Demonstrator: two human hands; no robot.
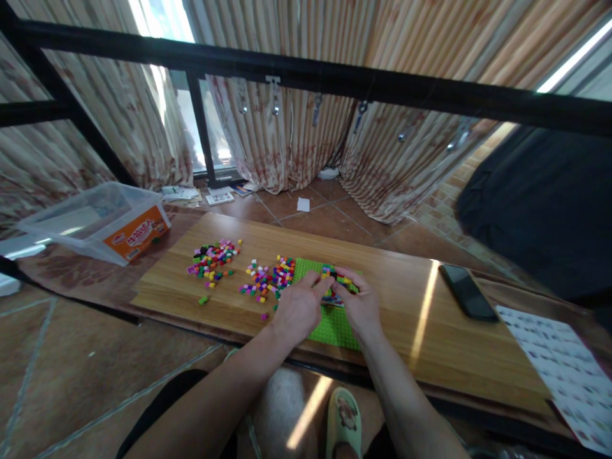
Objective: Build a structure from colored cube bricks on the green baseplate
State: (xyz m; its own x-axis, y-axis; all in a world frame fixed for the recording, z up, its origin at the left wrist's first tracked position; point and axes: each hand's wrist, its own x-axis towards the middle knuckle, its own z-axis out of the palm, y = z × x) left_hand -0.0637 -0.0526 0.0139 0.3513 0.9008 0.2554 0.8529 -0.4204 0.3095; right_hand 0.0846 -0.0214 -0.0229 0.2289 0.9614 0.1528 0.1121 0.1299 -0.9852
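Observation:
A green studded baseplate [337, 328] lies on the wooden board, partly covered by my hands. On it stands a small build of multicoloured toy bricks [345, 281]. My left hand [300, 305] reaches over from the left with its fingers pinched at the build's near left side; whatever is between the fingertips is too small to make out. Curled around the build's right side, my right hand [361, 303] grips it with thumb and fingers. Loose toy bricks [262, 279] lie in a heap just left of the plate, some touching its edge.
A second heap of loose bricks [215, 258] lies farther left on the wooden board [396, 274]. A clear plastic bin [95, 220] with an orange label stands at the far left. To the right are a black phone [468, 292] and a printed sheet [557, 360]. A black metal rail [306, 67] crosses beyond.

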